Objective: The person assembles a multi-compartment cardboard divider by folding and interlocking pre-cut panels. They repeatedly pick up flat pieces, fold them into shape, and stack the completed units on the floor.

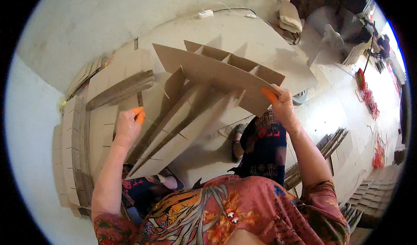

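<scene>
A partly assembled cardboard divider, made of slotted strips set crosswise, stands tilted in front of me. My right hand, with an orange finger cover, grips the right end of its long near strip. My left hand is closed at the left, with orange covers on its fingertips; whatever is between them, if anything, is hidden. Long slotted cardboard strips fan from under the divider toward my lap, partly blurred. Just beyond my left hand lies a stack of cardboard strips.
More slotted strips are stacked along the left wall. Cardboard bundles lie to my right. A white power strip with a cable sits at the back. Farther right are a fan and red strapping on the floor.
</scene>
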A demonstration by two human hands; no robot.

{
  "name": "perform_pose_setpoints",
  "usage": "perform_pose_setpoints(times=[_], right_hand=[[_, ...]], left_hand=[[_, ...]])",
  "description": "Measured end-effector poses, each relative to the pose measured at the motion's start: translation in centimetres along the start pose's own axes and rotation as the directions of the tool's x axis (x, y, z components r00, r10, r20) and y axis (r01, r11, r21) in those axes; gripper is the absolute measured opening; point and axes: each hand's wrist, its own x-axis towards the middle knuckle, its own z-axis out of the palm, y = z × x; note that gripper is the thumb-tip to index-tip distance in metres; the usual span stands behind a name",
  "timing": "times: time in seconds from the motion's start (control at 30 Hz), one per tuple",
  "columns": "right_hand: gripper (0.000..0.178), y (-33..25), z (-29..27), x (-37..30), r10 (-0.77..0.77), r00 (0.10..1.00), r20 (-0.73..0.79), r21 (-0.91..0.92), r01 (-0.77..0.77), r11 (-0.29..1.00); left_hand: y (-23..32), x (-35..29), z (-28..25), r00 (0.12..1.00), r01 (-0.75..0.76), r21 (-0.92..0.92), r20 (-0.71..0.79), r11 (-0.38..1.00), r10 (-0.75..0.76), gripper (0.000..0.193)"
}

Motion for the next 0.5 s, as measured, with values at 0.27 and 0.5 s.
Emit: perform_pose_setpoints(times=[0.27, 0.5], right_hand=[[0.021, 0.5, 0.9, -0.2, -0.139, 0.986, -0.087, -0.033, 0.137, 0.99], [0.016, 1.5, 1.2, -0.8, -0.136, 0.989, -0.059, -0.099, 0.13, 0.987]], left_hand=[[9.7, 0.5, 1.3, 0.885, -0.464, -0.027, -0.061, 0.886, 0.462, 0.029], [13.8, 1.4, 6.8, 0.827, -0.311, -0.353, 0.357, 0.882, 0.435, 0.029]])
